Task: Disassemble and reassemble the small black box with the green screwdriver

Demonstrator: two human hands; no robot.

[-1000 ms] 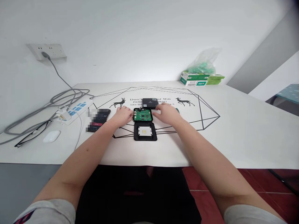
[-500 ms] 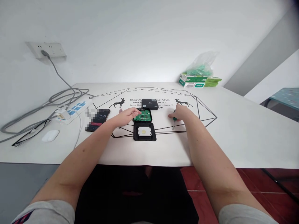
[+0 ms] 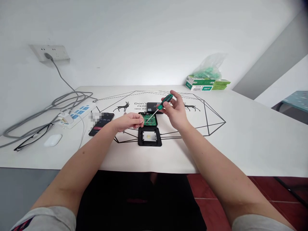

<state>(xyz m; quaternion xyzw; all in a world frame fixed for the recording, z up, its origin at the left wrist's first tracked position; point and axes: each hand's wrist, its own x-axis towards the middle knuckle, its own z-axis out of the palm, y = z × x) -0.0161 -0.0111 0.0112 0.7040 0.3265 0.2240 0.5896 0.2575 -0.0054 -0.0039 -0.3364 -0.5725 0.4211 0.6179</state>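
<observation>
My right hand (image 3: 177, 114) grips a screwdriver (image 3: 165, 101) by its green and black handle. The shaft slants down to the left, and its tip is near the fingers of my left hand (image 3: 130, 121). Those fingers are pinched together at the left edge of a green circuit board (image 3: 152, 120); anything between them is too small to make out. The board sits in an open black case. Directly in front of it lies a square black cover (image 3: 157, 141) with a silver metal plate (image 3: 153, 136) inside. A black lid-like piece (image 3: 151, 106) lies behind the board, partly covered by the right hand.
A phone (image 3: 106, 121) lies to the left, near a power strip (image 3: 83, 110) with coiled grey cable. Glasses (image 3: 30, 139) and a white earphone case (image 3: 53, 140) are farther left. Green and white boxes (image 3: 201, 82) under a plastic bag (image 3: 208, 70) stand at the back right.
My right hand has lifted the screwdriver off the table on the right and brought it left over the circuit board. My left hand's fingers have shifted slightly and closed into a pinch.
</observation>
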